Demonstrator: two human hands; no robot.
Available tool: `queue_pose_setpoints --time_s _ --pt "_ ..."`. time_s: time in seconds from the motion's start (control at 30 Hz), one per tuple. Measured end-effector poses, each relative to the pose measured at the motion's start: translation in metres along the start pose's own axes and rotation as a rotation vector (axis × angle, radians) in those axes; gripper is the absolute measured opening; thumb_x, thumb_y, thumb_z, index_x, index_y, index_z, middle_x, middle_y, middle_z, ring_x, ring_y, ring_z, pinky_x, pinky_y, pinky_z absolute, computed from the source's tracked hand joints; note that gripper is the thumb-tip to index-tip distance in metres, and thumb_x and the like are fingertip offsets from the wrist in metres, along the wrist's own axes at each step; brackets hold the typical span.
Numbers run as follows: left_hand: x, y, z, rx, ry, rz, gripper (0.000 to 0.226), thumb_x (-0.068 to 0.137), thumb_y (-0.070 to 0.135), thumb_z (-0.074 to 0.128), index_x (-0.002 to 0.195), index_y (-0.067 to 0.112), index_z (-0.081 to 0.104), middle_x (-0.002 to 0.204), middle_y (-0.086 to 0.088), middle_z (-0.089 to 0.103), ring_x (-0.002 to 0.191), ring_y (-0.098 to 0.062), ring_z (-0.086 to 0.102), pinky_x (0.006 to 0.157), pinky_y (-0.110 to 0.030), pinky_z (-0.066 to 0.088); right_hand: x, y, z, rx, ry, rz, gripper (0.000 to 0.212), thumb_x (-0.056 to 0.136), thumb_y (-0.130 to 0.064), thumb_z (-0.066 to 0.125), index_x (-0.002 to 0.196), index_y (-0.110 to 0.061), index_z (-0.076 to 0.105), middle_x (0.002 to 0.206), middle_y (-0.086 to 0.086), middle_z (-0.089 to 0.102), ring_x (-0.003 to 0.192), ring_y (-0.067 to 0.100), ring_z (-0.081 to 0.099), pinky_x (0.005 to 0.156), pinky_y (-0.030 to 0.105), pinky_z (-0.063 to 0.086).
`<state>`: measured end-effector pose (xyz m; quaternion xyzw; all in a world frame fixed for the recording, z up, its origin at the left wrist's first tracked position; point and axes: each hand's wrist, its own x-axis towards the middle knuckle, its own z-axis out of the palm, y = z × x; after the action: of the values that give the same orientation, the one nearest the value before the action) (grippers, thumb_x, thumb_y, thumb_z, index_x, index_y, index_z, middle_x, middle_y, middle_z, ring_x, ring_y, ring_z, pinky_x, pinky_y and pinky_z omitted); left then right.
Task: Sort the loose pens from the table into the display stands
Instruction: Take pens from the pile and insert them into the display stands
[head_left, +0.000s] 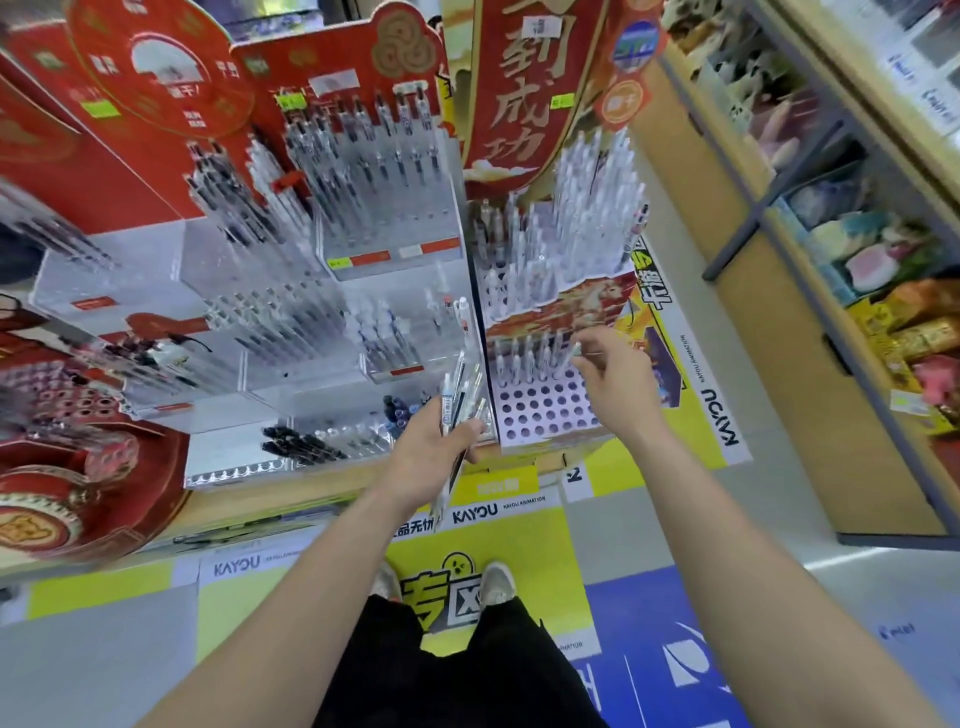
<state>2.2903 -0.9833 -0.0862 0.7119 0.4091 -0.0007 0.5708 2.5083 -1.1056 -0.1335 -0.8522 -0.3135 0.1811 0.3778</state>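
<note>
Loose pens (457, 395): a bundle clasped in the curled fingers (470, 428) of my left hand (431, 447), one pen (575, 349) pinched by my right hand (615, 371) above the holed display stand (540, 415), best kept upright and centred over a free hole before I lower it.

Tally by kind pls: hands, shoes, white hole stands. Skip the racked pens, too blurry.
Hands: 2 (left hand grips a pen bundle; right hand pinches one pen)
Shoes: 2
White hole stand: 1
Total: 5
</note>
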Motion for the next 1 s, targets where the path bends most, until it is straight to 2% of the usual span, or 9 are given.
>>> queue_pose_setpoints --time_s 0.1,0.17,0.23,0.47,0.57,0.7,0.83,0.9,1.0 --pt "0.004 -0.002 -0.001 -0.016 -0.007 0.001 0.009 0.102 0.027 0.058 0.105 0.019 0.061 0.077 -0.007 0.071 0.072 -0.008 0.066 0.085 -0.038 0.051 0.002 0.006 0.006 -0.024 0.001 0.013 0.025 0.099 -0.006 0.060 0.123 -0.011 0.065 0.105 0.009 0.073 0.090 0.015 0.063 0.080 0.031 0.052" --pt "0.006 -0.003 -0.002 -0.030 -0.017 0.001 0.008 0.102 0.027 0.058 0.105 0.020 0.061 0.082 -0.011 0.072 0.075 -0.011 0.068 0.089 -0.042 0.052 0.005 0.009 0.013 -0.051 -0.009 0.042 0.027 0.099 -0.008 0.060 0.125 -0.014 0.066 0.104 0.009 0.074 0.091 0.021 0.068 0.082 0.042 0.058" --pt "0.007 -0.003 -0.003 -0.042 -0.021 0.006 0.008 0.102 0.026 0.059 0.106 0.019 0.061 0.087 -0.013 0.073 0.075 -0.013 0.068 0.091 -0.046 0.053 0.007 0.012 0.020 -0.080 -0.006 0.072 0.029 0.099 -0.011 0.061 0.126 -0.018 0.067 0.101 0.007 0.075 0.090 0.025 0.070 0.079 0.049 0.060" --pt "0.009 -0.010 -0.009 -0.078 -0.035 -0.005 0.010 0.101 0.031 0.060 0.106 0.022 0.061 0.094 -0.008 0.075 0.082 -0.019 0.069 0.098 -0.055 0.051 0.012 0.016 0.035 -0.146 0.034 0.069 0.026 0.098 -0.018 0.061 0.124 -0.021 0.066 0.092 0.009 0.076 0.080 0.029 0.071 0.071 0.049 0.060" --pt "0.009 -0.010 -0.009 -0.102 -0.041 0.005 0.006 0.102 0.027 0.059 0.108 0.024 0.061 0.094 0.001 0.076 0.079 -0.015 0.068 0.094 -0.049 0.054 0.008 0.004 0.025 -0.151 0.032 0.076 0.025 0.097 -0.018 0.065 0.121 -0.012 0.068 0.096 0.010 0.075 0.085 0.028 0.071 0.077 0.047 0.059" --pt "0.008 -0.007 -0.006 -0.121 -0.062 0.021 0.007 0.103 0.021 0.058 0.108 0.027 0.060 0.096 0.008 0.076 0.073 -0.011 0.065 0.079 -0.034 0.053 -0.008 -0.033 0.014 -0.089 0.140 -0.018 0.016 0.095 -0.026 0.068 0.106 -0.016 0.073 0.094 -0.002 0.073 0.086 0.017 0.067 0.075 0.037 0.057" --pt "0.010 0.000 0.002 -0.131 -0.074 0.044 0.008 0.103 0.015 0.058 0.106 0.023 0.059 0.086 0.005 0.074 0.066 -0.009 0.062 0.064 -0.018 0.050 -0.022 -0.073 0.020 0.146 -0.154 -0.073 0.023 0.096 -0.030 0.068 0.116 -0.019 0.073 0.097 -0.011 0.071 0.089 0.003 0.065 0.081 0.017 0.051" --pt "0.011 0.003 0.005 -0.140 -0.100 0.063 0.006 0.103 0.011 0.057 0.104 0.016 0.059 0.074 0.005 0.068 0.065 -0.011 0.059 0.062 -0.018 0.049 -0.023 -0.079 0.027 0.157 -0.245 -0.080 0.029 0.096 -0.033 0.067 0.122 -0.019 0.071 0.104 -0.010 0.070 0.093 0.005 0.064 0.084 0.018 0.049" --pt "0.013 0.004 0.008 -0.127 -0.128 0.084 0.004 0.103 0.009 0.056 0.102 0.012 0.058 0.067 0.006 0.064 0.064 -0.012 0.058 0.062 -0.019 0.049 -0.022 -0.080 0.033 0.186 -0.222 -0.089 0.020 0.096 -0.029 0.067 0.112 -0.018 0.071 0.101 -0.009 0.070 0.090 0.010 0.063 0.081 0.023 0.049"
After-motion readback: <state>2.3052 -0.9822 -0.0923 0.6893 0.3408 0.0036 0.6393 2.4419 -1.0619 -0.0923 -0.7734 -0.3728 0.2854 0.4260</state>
